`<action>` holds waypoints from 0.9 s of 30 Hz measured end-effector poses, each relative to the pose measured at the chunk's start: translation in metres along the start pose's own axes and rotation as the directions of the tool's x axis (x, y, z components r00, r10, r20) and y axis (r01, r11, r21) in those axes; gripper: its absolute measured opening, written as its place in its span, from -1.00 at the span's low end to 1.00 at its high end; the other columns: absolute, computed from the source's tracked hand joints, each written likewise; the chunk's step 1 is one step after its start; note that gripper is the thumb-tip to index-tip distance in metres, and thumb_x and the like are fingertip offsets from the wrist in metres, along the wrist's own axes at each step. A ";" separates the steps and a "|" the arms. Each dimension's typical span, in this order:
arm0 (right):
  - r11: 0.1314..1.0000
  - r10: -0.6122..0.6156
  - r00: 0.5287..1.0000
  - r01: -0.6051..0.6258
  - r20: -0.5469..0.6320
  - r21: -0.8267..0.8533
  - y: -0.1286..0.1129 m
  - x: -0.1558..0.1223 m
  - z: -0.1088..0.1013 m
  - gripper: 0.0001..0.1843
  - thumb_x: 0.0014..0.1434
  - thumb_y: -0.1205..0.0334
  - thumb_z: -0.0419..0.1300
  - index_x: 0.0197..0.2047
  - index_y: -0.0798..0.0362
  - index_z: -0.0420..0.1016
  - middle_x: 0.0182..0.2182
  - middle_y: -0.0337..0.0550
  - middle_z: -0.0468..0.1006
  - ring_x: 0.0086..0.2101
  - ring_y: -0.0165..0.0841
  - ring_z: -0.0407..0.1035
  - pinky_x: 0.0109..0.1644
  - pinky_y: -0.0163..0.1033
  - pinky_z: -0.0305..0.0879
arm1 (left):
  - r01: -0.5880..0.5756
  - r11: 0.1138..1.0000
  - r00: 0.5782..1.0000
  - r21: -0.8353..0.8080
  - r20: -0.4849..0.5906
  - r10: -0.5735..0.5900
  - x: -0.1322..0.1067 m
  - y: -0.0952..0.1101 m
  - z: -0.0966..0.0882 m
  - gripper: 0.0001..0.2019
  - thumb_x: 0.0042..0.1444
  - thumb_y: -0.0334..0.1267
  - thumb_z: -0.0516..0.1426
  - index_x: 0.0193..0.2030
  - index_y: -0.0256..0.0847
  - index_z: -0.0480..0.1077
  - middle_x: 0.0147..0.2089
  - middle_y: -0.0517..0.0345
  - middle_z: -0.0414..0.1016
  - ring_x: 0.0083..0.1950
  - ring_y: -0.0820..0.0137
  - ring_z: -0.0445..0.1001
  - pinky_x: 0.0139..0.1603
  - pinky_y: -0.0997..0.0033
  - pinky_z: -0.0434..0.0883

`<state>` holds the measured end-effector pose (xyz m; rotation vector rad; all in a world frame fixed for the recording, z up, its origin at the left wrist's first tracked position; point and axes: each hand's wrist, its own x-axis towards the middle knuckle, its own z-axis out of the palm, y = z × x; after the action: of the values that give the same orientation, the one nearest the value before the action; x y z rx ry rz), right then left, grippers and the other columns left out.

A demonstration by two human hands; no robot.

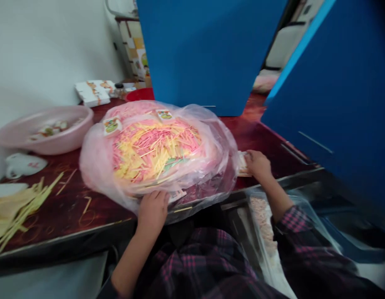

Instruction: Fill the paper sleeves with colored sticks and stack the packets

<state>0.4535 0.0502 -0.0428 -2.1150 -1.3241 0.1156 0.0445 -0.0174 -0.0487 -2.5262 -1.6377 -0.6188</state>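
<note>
Head view: a plastic bag (192, 141) of pink and yellow sticks lies on the dark red tabletop (61, 211). The left hand (153, 211) rests on its near edge (grip cannot be told); the right hand (257, 164) closes on a small paper stack (243, 163) beside the bag.

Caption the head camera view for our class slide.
Left hand and right hand flank a plastic bag of pink-yellow strips.
</note>
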 end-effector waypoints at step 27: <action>0.641 -0.621 0.659 0.117 0.424 0.758 -0.179 -0.144 0.003 -0.58 0.27 -0.07 0.23 -0.49 0.05 0.50 -0.59 -0.28 0.39 -0.51 -0.43 0.25 -0.41 -0.31 0.17 | -0.047 0.941 0.936 -0.334 -0.344 -0.076 -0.012 0.030 -0.044 -0.82 0.32 -0.28 0.14 -0.09 -0.09 0.59 0.12 -0.06 0.59 0.17 0.15 0.52 0.20 0.06 0.40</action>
<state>0.2417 -0.0164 0.0185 -1.0957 -1.7603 1.0909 0.0544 -0.0520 -0.0082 -2.4145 -1.5264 -1.3732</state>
